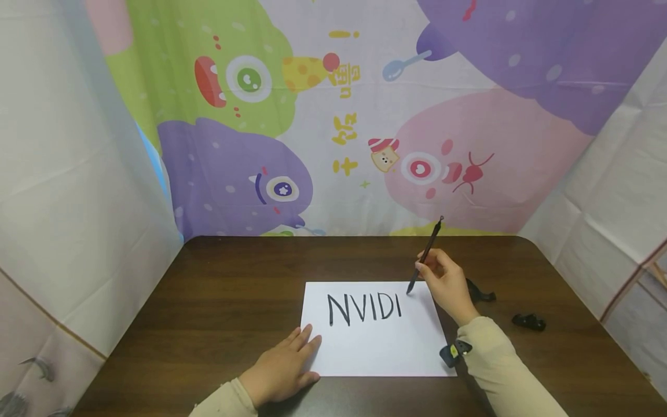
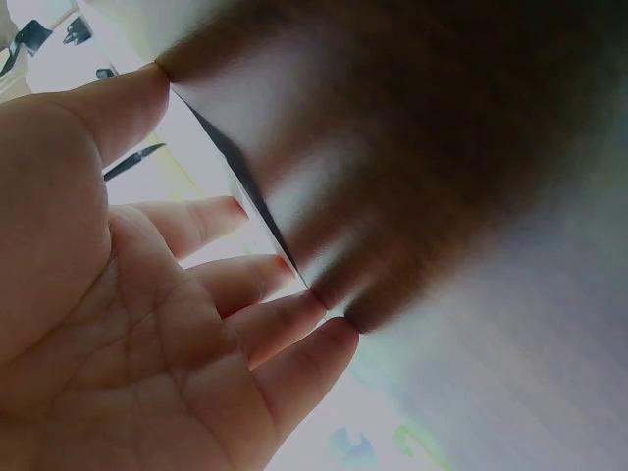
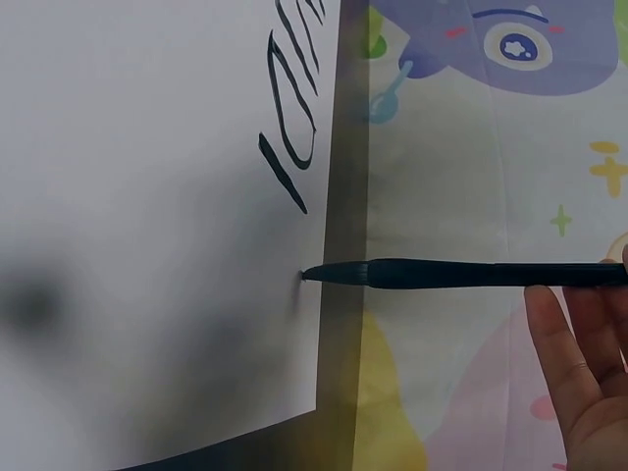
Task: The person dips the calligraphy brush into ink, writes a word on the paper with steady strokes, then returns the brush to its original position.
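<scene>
A white sheet of paper (image 1: 375,353) lies on the dark wooden table, with the black letters "NVIDI" (image 1: 365,307) across its upper part. My right hand (image 1: 445,284) pinches a black calligraphy brush (image 1: 428,249) between thumb and fingers, the shaft leaning up and away. In the right wrist view the brush tip (image 3: 319,274) is right at the paper near its top edge, past the last "I". My left hand (image 1: 283,365) rests at the paper's left edge, its fingers extended and spread, fingertips on the sheet.
Two small black objects lie to the right, one (image 1: 482,291) partly behind my right hand, another (image 1: 528,321) nearer the table's right edge. A dark device (image 1: 453,352) sits at my right wrist. Behind the table (image 1: 234,301) hangs a cartoon-printed curtain (image 1: 323,116); pale cloth walls flank both sides.
</scene>
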The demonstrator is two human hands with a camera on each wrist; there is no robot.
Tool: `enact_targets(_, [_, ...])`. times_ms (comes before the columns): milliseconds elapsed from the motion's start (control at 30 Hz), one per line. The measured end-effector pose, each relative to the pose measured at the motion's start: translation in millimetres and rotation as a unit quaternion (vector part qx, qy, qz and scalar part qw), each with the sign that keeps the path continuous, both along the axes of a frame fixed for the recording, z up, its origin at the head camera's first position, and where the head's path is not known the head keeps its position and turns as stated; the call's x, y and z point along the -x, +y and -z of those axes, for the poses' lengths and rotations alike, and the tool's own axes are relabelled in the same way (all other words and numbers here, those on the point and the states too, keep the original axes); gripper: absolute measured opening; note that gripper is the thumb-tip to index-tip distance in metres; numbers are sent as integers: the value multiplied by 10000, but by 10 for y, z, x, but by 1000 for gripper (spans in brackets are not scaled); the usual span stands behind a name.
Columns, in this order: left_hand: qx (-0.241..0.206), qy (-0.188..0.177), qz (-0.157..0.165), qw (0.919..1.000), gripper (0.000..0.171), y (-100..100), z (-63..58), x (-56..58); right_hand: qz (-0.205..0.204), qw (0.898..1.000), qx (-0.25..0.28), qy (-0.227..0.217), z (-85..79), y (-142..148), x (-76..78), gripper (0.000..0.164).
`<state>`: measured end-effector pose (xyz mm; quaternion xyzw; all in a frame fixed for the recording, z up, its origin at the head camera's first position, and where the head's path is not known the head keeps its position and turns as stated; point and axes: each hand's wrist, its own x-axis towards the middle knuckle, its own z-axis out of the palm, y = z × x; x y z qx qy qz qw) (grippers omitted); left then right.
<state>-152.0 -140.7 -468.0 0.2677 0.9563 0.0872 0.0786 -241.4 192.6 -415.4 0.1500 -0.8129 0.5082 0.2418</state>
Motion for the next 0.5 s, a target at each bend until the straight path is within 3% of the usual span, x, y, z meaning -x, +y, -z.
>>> enact_targets(500, [-35, -80, 9, 10000, 67, 5, -24, 6, 133, 9996, -215, -158, -15, -8, -23, 18])
